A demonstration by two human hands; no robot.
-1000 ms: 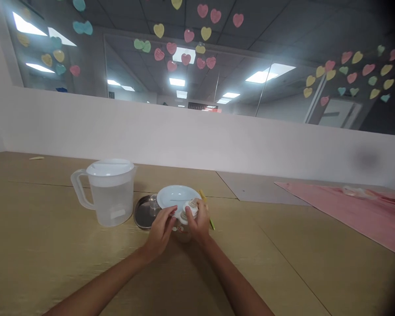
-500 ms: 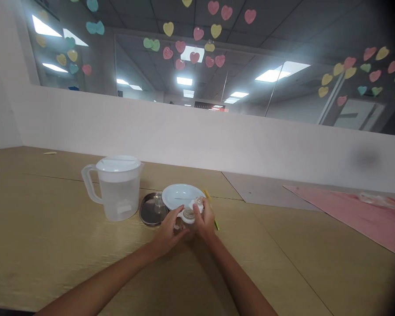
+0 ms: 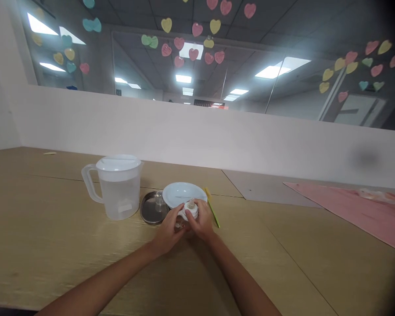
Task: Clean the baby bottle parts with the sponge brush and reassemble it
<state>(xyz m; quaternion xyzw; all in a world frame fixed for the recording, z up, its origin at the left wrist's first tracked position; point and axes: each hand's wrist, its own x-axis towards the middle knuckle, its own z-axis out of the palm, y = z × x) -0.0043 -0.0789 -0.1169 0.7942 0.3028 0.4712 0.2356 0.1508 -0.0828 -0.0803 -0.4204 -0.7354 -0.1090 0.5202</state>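
Observation:
A small baby bottle [image 3: 180, 225] is between my two hands, its lower part mostly hidden by the fingers. My left hand [image 3: 166, 233] is closed around the bottle's side. Over the bottle's mouth sits a white collar with a clear teat [image 3: 191, 207], gripped by my right hand [image 3: 203, 222] with the thumb on the near side. Just behind the hands is a white bowl [image 3: 174, 189] with a thin rod lying across it. Left of the bowl, a round metal tray [image 3: 148, 215] holds a small clear cup-like cover [image 3: 159, 198].
A lidded plastic pitcher [image 3: 120, 188] with clear liquid stands left of the tray. A thin green stick with a yellow end [image 3: 213, 213] lies right of the bowl. A pink sheet [image 3: 355, 210] covers the far right of the table [image 3: 270, 263], below a white wall [image 3: 250, 145].
My right hand has brought the white collar and teat down from a tilted position beside the open bottle mouth onto it. My left hand keeps its hold on the bottle.

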